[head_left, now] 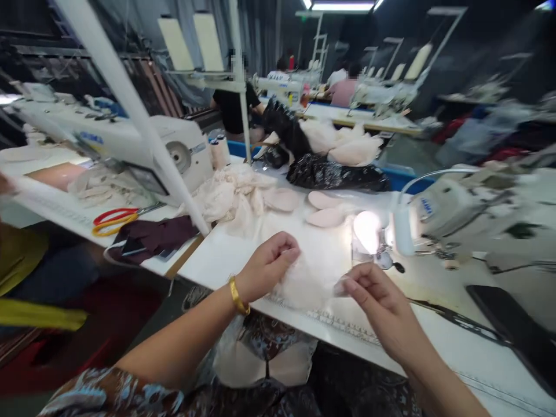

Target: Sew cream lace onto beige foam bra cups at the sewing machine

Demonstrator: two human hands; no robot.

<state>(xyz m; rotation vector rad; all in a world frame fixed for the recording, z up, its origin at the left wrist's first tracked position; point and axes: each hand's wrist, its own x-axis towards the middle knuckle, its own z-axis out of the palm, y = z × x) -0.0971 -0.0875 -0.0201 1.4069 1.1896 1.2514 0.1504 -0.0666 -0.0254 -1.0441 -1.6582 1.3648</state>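
A pale, sheer piece of fabric point(304, 285) hangs between my hands above the front edge of the white table, blurred against the bright surface. My left hand point(271, 263), with a gold bracelet at the wrist, pinches its upper left part between thumb and fingers. The fingertips of my right hand point(376, 298) are closed on its right edge. Beyond them lie beige bra cup pads point(328, 217) beside the lit needle area of a sewing machine point(452, 214). A bra with beige cups point(247, 364) rests on my lap.
A heap of cream lace pieces point(234, 191) lies at the back left. Black plastic bags point(339, 172) stand behind. To the right are a phone point(512, 324) and dark thread snips point(460, 318). Red-and-yellow-handled scissors point(115, 221) lie left, near another sewing machine point(143, 147) and a co-worker.
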